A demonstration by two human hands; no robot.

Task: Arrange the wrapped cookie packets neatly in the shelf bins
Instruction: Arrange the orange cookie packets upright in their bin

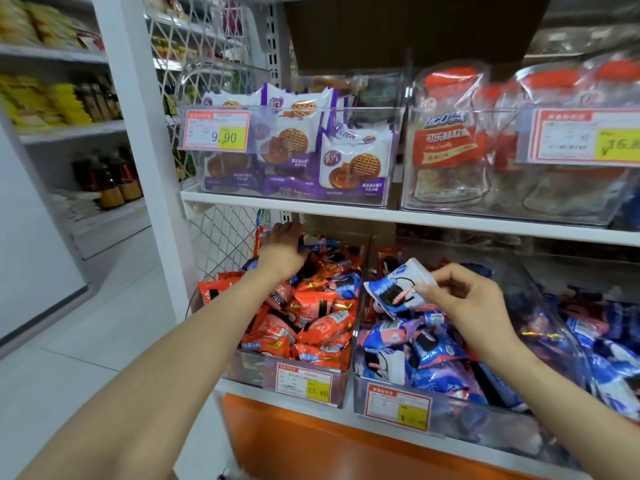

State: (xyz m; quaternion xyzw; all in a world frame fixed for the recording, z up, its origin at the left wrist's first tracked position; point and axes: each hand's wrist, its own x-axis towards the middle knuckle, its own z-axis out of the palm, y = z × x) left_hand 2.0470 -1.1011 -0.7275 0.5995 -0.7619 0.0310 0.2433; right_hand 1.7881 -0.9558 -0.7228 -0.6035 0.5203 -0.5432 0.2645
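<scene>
On the lower shelf, a clear bin [304, 375] holds a heap of red wrapped cookie packets [322, 323]. Right of it, a second clear bin [391, 393] holds blue wrapped packets [433, 344]. My left hand [284, 247] reaches to the back of the red bin and grips a blue packet [317, 242] lying there. Above the blue bin, my right hand [464, 299] pinches a blue-and-white cookie packet [398, 289] by its edge, lifted off the heap.
The upper shelf [381, 213] carries a bin of purple cookie packets [356, 157] and a bin of red-labelled bags [450, 140]. A white wire mesh side panel [221, 233] stands left of the red bin. Price tags hang on the bin fronts. An aisle floor [86, 341] lies at left.
</scene>
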